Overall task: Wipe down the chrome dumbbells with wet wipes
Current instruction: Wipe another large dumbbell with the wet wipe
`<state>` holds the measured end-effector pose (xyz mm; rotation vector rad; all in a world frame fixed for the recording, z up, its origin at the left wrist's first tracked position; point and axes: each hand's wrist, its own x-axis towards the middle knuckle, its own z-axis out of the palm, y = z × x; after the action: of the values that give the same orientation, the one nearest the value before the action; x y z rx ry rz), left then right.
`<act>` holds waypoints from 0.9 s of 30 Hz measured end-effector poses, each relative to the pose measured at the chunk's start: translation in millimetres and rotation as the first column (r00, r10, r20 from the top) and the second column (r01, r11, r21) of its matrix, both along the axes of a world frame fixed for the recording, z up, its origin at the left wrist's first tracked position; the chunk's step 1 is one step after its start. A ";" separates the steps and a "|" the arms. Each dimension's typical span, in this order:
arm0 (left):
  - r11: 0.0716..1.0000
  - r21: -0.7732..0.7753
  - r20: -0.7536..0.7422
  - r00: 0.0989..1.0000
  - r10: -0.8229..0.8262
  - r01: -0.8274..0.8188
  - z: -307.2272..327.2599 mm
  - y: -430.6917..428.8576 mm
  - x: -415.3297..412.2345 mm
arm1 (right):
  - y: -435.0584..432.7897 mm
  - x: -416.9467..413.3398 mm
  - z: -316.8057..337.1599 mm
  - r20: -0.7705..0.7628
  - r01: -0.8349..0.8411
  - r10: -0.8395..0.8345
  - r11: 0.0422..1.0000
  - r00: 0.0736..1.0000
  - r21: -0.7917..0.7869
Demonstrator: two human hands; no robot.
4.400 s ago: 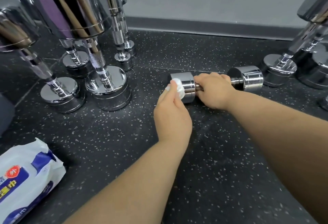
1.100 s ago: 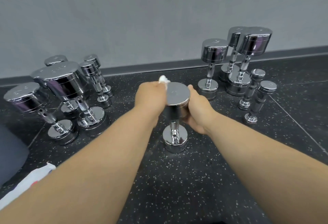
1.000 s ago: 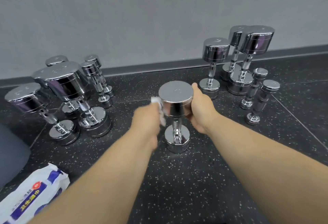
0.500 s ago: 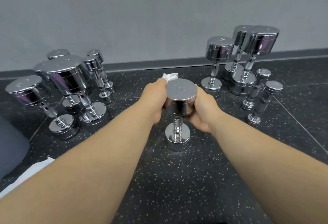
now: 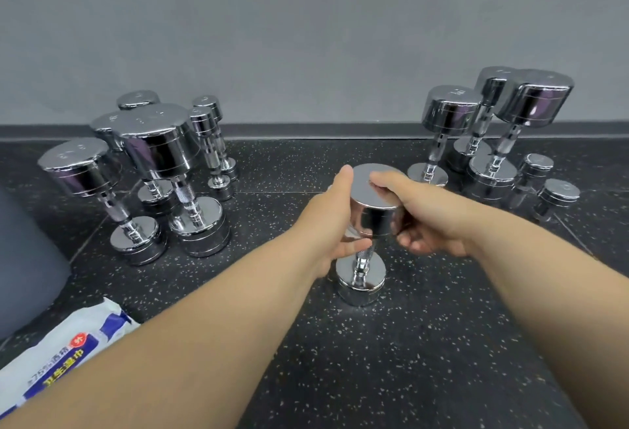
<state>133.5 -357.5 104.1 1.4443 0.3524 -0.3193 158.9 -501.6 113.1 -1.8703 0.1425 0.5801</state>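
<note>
A chrome dumbbell [image 5: 372, 216] stands upright on the black speckled floor [image 5: 391, 360], in the middle of the head view. My left hand [image 5: 328, 221] wraps the left side of its top head, thumb up and fingers curled under the head. The wet wipe [image 5: 329, 187] is almost hidden beneath that palm; only a pale sliver shows at the hand's far edge. From the right, my right hand [image 5: 429, 214] grips the same head, with the thumb lying on the flat top face and the fingers curled below.
Several upright chrome dumbbells [image 5: 163, 153] cluster at the left and more dumbbells [image 5: 452, 115] at the right, with two small ones [image 5: 558, 195] at the far right. A wet-wipe pack [image 5: 58, 357] lies bottom left beside a dark grey rounded object [image 5: 23, 258]. A grey wall runs behind.
The dumbbell, lying on its side 4.4 s ago, now stands upright. Over the last second my left hand rubbed the top head up and down; the wipe went from sticking out above to hidden.
</note>
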 end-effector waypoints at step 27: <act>0.902 0.159 0.441 0.846 0.299 -0.401 -5.2 110.6 157.0 | 161.1 145.7 -12.3 0.238 0.104 -0.243 0.871 0.940 0.480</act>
<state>290.4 -246.9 98.9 1.6097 0.3154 0.3399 304.5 -340.5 100.8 -1.4340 -0.0221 0.1803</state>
